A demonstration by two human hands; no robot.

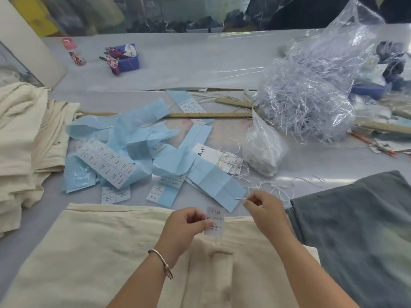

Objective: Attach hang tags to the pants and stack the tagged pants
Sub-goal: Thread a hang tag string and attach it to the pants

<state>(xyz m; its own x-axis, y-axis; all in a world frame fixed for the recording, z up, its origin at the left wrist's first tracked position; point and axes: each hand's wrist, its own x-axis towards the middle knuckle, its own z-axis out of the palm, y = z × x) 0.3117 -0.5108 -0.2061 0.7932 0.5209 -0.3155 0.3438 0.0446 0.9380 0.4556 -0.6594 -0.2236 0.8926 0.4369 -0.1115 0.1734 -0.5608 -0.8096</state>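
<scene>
Long grey worktable (200, 63), white wall panel (29, 41)

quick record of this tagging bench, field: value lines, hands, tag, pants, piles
left hand: left hand pinches a white printed hang tag
right hand: right hand pinches a thin white string
current garment: cream fabric pants lying flat under both hands
left pile: stack of folded cream pants
right: grey folded cloth
supplies: light blue label sheets, clear bag of plastic fasteners

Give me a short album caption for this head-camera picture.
Left hand pinches a hang tag over cream pants; right hand pinches a white string.
</scene>
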